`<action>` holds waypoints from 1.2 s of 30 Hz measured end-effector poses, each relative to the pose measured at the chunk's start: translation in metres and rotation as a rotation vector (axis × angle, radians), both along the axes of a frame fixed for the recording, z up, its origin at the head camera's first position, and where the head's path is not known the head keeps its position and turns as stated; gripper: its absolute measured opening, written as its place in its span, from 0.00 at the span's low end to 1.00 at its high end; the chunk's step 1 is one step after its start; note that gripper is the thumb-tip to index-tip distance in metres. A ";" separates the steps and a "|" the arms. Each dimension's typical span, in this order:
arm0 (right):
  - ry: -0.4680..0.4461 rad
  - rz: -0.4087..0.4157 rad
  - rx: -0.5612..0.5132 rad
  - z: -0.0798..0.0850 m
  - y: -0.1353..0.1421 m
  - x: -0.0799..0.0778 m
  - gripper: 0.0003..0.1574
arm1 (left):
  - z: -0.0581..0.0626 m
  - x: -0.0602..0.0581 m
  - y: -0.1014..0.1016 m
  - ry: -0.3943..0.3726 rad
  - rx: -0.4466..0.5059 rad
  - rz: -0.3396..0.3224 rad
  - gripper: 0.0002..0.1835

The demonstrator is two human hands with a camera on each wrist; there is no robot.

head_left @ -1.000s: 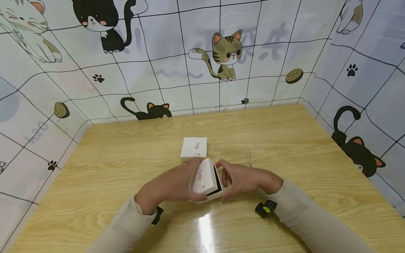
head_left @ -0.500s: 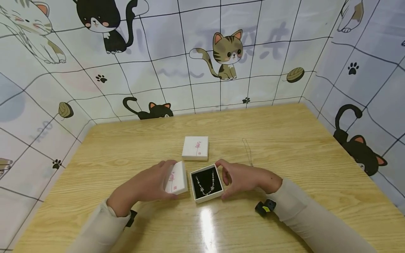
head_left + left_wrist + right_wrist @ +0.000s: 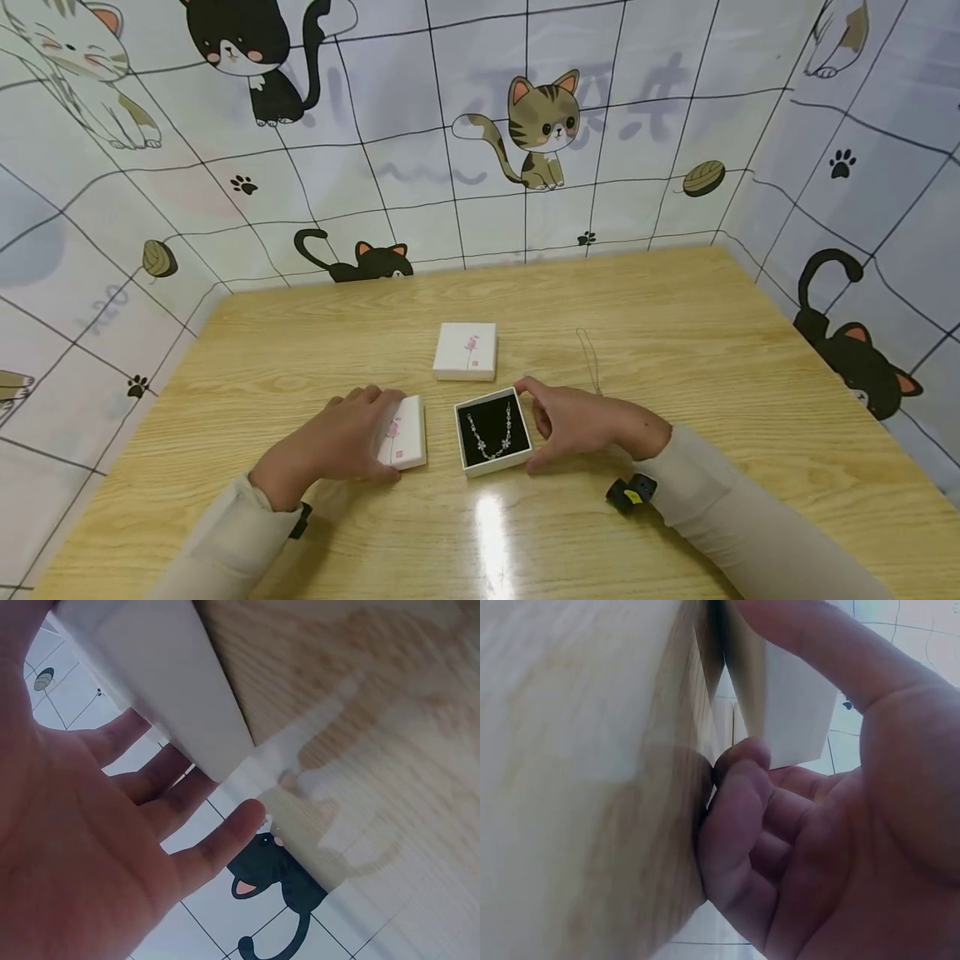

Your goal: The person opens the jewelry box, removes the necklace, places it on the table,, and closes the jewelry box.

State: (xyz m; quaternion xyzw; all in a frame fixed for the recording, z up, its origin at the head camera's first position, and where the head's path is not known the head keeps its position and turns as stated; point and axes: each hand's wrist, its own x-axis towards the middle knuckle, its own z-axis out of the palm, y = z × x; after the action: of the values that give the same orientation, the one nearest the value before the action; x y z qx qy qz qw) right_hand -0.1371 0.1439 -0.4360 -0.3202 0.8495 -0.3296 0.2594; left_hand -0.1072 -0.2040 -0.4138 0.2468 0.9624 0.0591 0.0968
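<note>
My left hand (image 3: 345, 437) grips a white box lid (image 3: 406, 433) with a pink flower print, between thumb and fingers, at the table's middle left. In the left wrist view the lid (image 3: 161, 682) lies against the fingers. To its right stands the uncovered white jewelry box (image 3: 497, 468), its black insert bearing a silver necklace (image 3: 491, 454) with small flower-shaped pieces. My right hand (image 3: 581, 423) holds this box at its right side, thumb at the near corner and index finger at the far one. The other right fingers curl down onto the table, as the right wrist view shows.
Behind the jewelry box sits a second white box (image 3: 465, 352), closed, with the same pink flower. A thin chain (image 3: 590, 362) lies beyond the right hand. The wooden table (image 3: 315, 342) ends at walls covered with cat-print cloth (image 3: 412, 192).
My left hand has lifted the lid off the jewelry box, moved it left and lowered it to the table, uncovering the necklace. The right hand has stayed at the box.
</note>
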 end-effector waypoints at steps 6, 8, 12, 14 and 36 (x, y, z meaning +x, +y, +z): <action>0.029 -0.002 0.049 0.001 -0.002 0.000 0.61 | 0.000 -0.001 0.000 -0.016 0.001 0.005 0.55; 0.035 0.000 0.058 0.002 -0.002 0.000 0.61 | 0.003 -0.001 0.004 -0.009 0.029 0.004 0.54; 0.042 -0.006 0.062 0.003 -0.002 0.000 0.62 | 0.015 0.001 0.026 0.048 0.129 -0.031 0.44; 0.043 -0.009 0.058 0.003 -0.001 0.000 0.61 | 0.021 0.003 0.041 0.095 0.165 -0.066 0.37; 0.005 -0.029 0.059 0.004 -0.004 0.002 0.62 | 0.009 0.002 0.102 0.230 0.042 -0.156 0.24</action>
State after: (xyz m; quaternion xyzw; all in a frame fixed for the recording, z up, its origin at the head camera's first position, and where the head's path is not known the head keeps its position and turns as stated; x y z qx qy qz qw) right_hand -0.1355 0.1401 -0.4320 -0.3010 0.8640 -0.3071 0.2619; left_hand -0.1050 -0.1023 -0.4050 0.3282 0.9435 0.0425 -0.0152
